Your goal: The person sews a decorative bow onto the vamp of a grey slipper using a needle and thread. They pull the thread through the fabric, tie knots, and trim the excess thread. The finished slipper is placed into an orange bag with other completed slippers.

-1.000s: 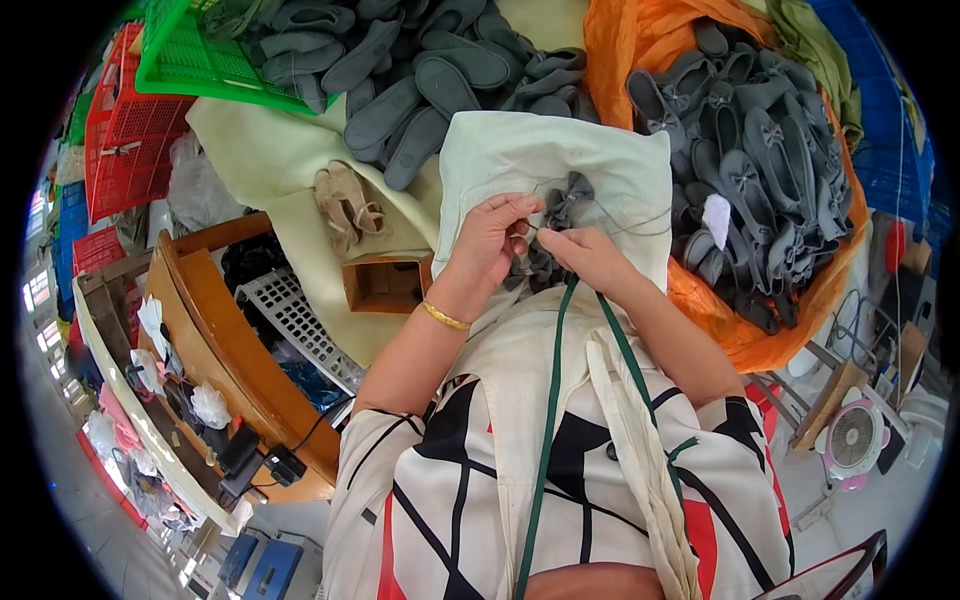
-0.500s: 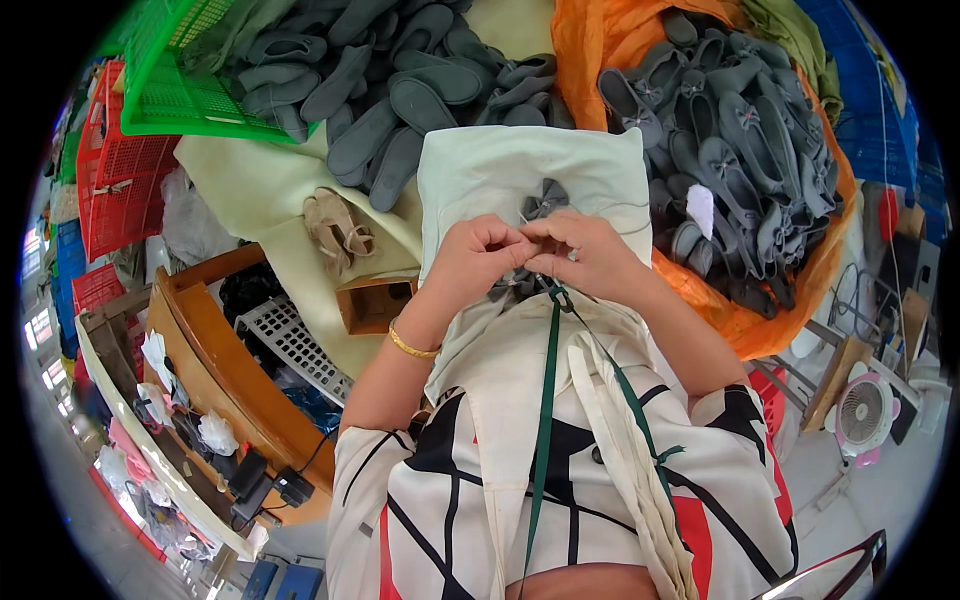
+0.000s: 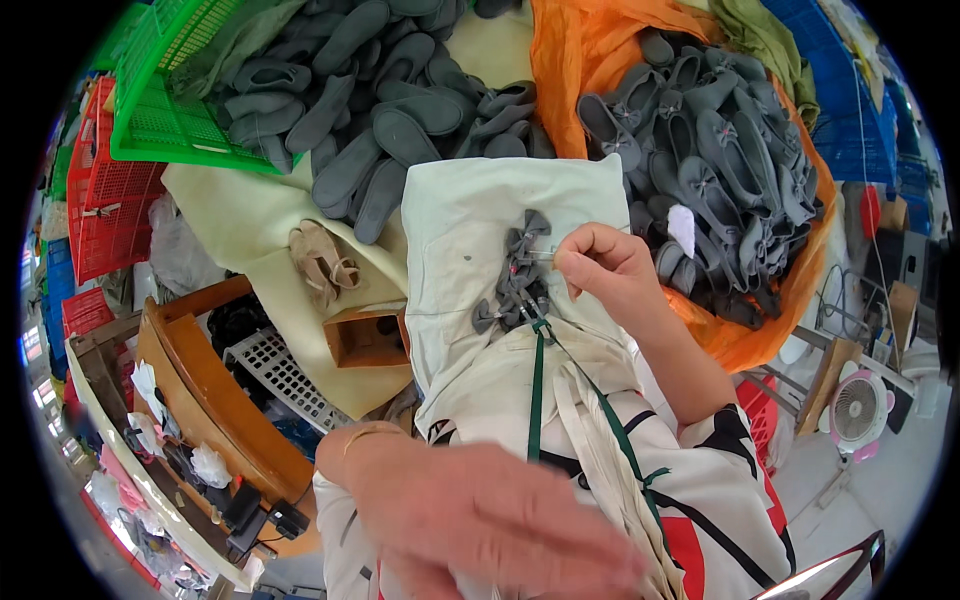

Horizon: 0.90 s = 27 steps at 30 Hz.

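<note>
My right hand [image 3: 600, 270] pinches a small needle-like tool at a cluster of grey fabric bows [image 3: 520, 275] lying on a pale cloth [image 3: 470, 215] over my lap. My left hand [image 3: 490, 520] is blurred and close to the camera at the bottom, fingers spread, holding nothing. A green strap [image 3: 536, 390] runs down from the bows across my patterned top.
A heap of grey shoe soles [image 3: 370, 110] lies at the back, partly in a green basket [image 3: 150, 110]. Grey bow shoes [image 3: 700, 150] fill an orange cloth [image 3: 560, 70] at right. Red crates [image 3: 105, 200], a wooden stand [image 3: 190, 370], a small box [image 3: 365, 338] and a fan [image 3: 860, 410] surround me.
My left hand has left the bows and swung down toward the camera, now blurred at the bottom. My right hand stays at the bows.
</note>
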{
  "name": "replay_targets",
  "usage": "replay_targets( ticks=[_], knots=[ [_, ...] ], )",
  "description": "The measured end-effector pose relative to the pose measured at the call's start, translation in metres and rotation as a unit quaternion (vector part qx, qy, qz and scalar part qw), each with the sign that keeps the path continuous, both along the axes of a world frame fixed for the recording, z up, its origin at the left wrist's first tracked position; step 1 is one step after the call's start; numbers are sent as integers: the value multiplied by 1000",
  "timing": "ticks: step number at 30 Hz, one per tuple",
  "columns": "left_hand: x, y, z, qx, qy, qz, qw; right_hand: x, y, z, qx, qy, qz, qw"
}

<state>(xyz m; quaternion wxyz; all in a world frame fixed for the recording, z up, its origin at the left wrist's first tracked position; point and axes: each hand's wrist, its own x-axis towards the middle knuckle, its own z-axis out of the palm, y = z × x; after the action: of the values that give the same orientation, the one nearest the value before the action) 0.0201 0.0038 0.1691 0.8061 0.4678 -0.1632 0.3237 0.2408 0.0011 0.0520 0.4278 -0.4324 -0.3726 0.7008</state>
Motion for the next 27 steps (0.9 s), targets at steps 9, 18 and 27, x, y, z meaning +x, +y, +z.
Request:
replay_targets(
  ticks=[9,18,27],
  knots=[
    [-10,15,-71,126,507,461,717,-1,-1,10,21,-50,7,999],
    [-5,16,-107,29,487,399,776,-7,-2,5,17,-65,25,997],
    [-6,21,-131,-376,348,227,828,-26,3,-23,295,-343,-37,891]
  ],
)
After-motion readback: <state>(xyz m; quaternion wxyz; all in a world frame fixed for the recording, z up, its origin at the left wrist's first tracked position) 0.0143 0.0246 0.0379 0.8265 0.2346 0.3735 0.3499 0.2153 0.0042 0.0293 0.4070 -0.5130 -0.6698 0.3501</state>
